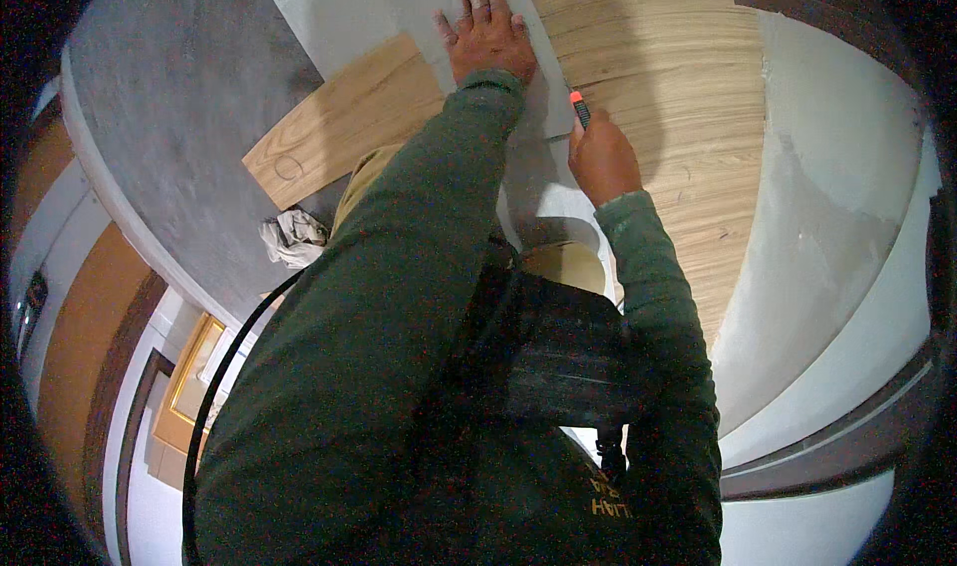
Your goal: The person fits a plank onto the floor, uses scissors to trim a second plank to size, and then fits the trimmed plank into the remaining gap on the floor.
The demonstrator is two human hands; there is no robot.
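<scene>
My left hand point(485, 42) lies flat with its fingers spread, its fingertips dusty, on a light grey sheet or plank point(546, 62). In my right hand point(604, 159) is a utility knife point(580, 110) with an orange tip and a dark ribbed body. The knife's front end is at the right edge of the grey piece, beside the wood-look floor planks point(698, 97); its blade is too small to make out. Left of my left forearm, a loose wood-look plank point(344, 117) lies at an angle, with a small circle marked near its lower end.
A crumpled pale cloth point(294, 238) lies below the loose plank. Dark grey bare floor point(169, 97) spreads at the left, and a paler grey strip point(817, 207) borders the wood-look planks at the right. A black cable point(211, 391) hangs beside my left arm.
</scene>
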